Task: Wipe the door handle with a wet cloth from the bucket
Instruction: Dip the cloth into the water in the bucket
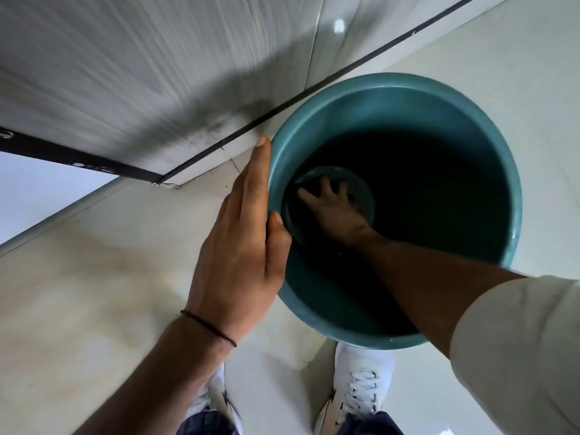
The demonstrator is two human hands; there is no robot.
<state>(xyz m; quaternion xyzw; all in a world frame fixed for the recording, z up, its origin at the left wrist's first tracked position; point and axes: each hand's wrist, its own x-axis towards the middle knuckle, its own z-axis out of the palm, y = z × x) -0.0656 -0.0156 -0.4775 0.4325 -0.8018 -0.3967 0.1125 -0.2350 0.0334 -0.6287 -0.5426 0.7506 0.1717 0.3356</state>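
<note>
Head view, looking straight down. Teal bucket (489, 142) standing on pale floor tiles (94, 277), filling the frame from centre out toward 3 o'clock; inside mostly black, bottom only a dim ring at its 9 o'clock side. Right hand (332, 205) deep inside, fingers spread apart and pressed down near that ring, on something dark; whether cloth or bare bottom, cannot tell. No cloth clearly made out anywhere. Right forearm running down from 4 o'clock, crossing the bucket's near rim, white sleeve (518, 346) cut off by the frame edge.

Left hand (241, 246) flat against the bucket's outer wall at its 9 o'clock side, fingers straight and together, thumb hooked over the rim: clamped on the bucket. Thin dark band (208, 328) round the left wrist.

White laced shoes (361, 381) at 6 o'clock, partly hidden by both arms. Grey-white door (141, 73) toward 11 o'clock, bottom edge dark; handle out of frame.
</note>
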